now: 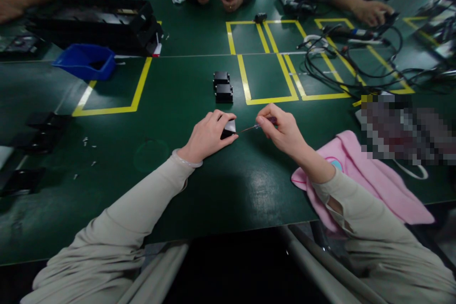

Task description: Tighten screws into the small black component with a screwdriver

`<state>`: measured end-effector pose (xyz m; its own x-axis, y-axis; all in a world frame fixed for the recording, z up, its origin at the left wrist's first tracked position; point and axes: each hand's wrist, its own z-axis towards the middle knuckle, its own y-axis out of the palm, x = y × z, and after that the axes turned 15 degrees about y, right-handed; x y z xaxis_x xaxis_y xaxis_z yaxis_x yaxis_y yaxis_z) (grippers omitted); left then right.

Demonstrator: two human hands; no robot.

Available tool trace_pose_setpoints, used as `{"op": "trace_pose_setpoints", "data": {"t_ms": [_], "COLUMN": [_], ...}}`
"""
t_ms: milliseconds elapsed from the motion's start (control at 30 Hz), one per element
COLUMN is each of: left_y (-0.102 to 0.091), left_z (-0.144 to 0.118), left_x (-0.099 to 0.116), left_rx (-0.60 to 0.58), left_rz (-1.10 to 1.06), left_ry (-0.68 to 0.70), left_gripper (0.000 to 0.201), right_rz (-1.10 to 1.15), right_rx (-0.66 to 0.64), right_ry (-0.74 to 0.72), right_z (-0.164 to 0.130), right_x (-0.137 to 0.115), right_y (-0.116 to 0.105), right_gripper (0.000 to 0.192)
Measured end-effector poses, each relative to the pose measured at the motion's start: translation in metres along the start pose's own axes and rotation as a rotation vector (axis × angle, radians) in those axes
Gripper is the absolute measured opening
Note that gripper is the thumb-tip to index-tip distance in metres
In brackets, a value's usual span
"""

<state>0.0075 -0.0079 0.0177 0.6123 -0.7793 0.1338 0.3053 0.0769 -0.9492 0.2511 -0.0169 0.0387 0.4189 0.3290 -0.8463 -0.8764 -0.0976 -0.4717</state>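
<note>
Green tabletop (pixel 228 199) spreads across the room, marked with yellow tape (pixel 141 84) on its far half. At far left sits a blue bin (pixel 76 67), with a few loose screws (pixel 85 141) nearer on the bare surface. Toward the middle, the left hand (pixel 211 135) is clamped on a small black box (pixel 229 128), just nearer than two similar boxes (pixel 223 91). It looks light and stiff, perhaps a little slick, so the opposite sides seem the best hold, with fingertips clear of the right edge. There the screwdriver (pixel 255 126) points; whether its tip touches, I cannot tell. The right hand (pixel 285 130), apart from the left, is closed around the handle. Farther right lies a soft pink cloth (pixel 359 171).
</note>
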Motion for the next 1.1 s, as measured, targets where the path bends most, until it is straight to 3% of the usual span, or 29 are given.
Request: {"op": "trace_pose_setpoints", "data": {"t_ms": [200,700,900,1100], "left_y": [0.0013,0.0019,0.0017,0.0010], "left_z": [-0.0007,-0.0004,-0.0002,0.0001], "left_x": [-0.0012,-0.0013,-0.0013,-0.0004], "left_rx": [0.004,0.000,0.001,0.001], "left_rz": [0.011,0.019,0.017,0.009], "left_ry": [0.010,0.005,0.007,0.000], "left_gripper": [0.047,0.048,0.048,0.047], "right_rz": [0.007,0.000,0.016,-0.024], "right_rx": [0.018,0.010,0.034,0.036], "right_ry": [-0.016,-0.007,-0.001,0.011], "right_z": [-0.0005,-0.0017,-0.0019,-0.0017], "right_x": [0.0010,0.0006,0.0012,0.0003], "right_y": [0.0006,0.0012,0.0028,0.0013], "right_gripper": [0.011,0.021,0.009,0.021]}}
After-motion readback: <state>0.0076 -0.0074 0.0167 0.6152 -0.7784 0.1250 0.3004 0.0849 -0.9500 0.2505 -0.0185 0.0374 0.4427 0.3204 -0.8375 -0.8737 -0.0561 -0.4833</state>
